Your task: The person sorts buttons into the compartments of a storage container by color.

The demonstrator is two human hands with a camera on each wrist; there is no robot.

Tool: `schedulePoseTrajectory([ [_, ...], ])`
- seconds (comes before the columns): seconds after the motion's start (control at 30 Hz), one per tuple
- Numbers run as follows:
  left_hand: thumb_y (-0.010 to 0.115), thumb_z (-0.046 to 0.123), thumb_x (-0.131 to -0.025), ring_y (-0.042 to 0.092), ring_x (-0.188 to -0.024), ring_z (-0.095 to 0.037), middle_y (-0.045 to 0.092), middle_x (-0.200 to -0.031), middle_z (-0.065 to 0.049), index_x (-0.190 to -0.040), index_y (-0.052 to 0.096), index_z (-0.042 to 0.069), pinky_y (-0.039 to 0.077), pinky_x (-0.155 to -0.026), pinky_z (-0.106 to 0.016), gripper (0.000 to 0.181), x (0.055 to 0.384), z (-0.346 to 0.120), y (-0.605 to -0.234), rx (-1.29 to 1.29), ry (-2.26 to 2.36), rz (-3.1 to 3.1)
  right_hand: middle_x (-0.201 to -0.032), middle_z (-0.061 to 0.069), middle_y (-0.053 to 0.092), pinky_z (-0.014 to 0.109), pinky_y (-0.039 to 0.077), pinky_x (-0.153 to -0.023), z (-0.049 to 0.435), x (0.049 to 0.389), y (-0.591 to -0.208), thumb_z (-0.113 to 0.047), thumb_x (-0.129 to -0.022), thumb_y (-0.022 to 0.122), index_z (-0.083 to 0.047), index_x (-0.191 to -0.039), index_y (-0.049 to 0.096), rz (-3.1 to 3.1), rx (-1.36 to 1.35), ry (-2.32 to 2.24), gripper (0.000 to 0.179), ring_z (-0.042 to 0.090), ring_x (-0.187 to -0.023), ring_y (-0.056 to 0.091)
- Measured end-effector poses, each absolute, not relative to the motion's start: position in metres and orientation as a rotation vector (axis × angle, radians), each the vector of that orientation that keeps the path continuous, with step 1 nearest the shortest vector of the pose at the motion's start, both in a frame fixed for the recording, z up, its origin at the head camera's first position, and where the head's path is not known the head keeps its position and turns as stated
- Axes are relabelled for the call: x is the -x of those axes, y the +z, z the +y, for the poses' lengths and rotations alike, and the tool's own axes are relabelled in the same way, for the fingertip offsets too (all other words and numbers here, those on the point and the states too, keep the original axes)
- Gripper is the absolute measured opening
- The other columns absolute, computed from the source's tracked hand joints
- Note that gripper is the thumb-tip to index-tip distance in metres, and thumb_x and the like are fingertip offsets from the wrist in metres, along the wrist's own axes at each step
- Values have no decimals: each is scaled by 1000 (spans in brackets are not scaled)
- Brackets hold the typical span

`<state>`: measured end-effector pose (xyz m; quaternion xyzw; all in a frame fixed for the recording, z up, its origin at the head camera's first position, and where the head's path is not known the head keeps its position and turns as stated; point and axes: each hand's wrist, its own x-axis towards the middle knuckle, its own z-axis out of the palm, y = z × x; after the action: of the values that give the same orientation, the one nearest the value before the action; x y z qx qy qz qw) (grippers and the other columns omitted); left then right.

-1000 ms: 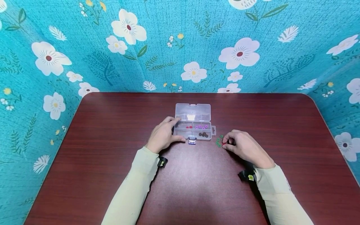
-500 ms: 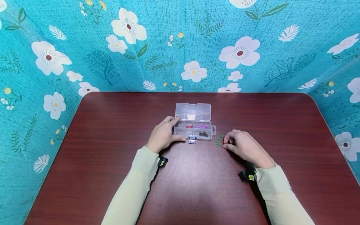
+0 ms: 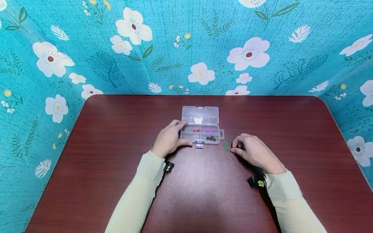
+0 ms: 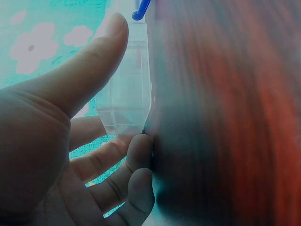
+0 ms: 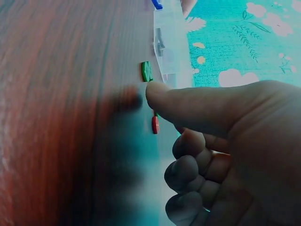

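A clear plastic compartment box (image 3: 189, 137) stands with its lid (image 3: 199, 113) raised at the back. My left hand (image 3: 167, 139) grips its left end, thumb along the front and fingers at the back. Red buttons (image 3: 196, 131) lie in the back left compartment, purple ones (image 3: 208, 130) back right, brown ones (image 3: 211, 138) front right. My right hand (image 3: 252, 150) is low at the table, thumb and index tips close together beside several green buttons (image 3: 225, 147). In the right wrist view a red button (image 5: 155, 125) shows just below the thumb; I cannot tell whether the hidden index finger pinches it.
The dark red wooden table (image 3: 201, 187) runs back to a blue floral cloth (image 3: 175, 48). A blue-edged latch (image 3: 199, 145) hangs at the box's front, and a hanging tab (image 3: 222, 134) sticks out on its right.
The red button seen at the right fingertips one second ago is now hidden in the head view. The right fingers have shifted very slightly; the left hand and box stay put.
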<state>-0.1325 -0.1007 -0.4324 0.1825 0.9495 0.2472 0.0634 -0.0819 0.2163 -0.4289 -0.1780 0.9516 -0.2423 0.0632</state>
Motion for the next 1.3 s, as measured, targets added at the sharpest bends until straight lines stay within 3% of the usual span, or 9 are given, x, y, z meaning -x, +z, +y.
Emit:
schedulePoseTrajectory([
  [1.3, 85, 52, -75, 60, -112, -23, 54, -138, -5, -150, 50, 17, 51, -92, -43, 90, 133, -101, -431, -535, 735, 2860, -73, -6, 51, 30, 40, -62, 189, 98, -417, -11, -88, 78, -18, -84, 64, 2918, 632, -811, 16, 11, -68, 48],
])
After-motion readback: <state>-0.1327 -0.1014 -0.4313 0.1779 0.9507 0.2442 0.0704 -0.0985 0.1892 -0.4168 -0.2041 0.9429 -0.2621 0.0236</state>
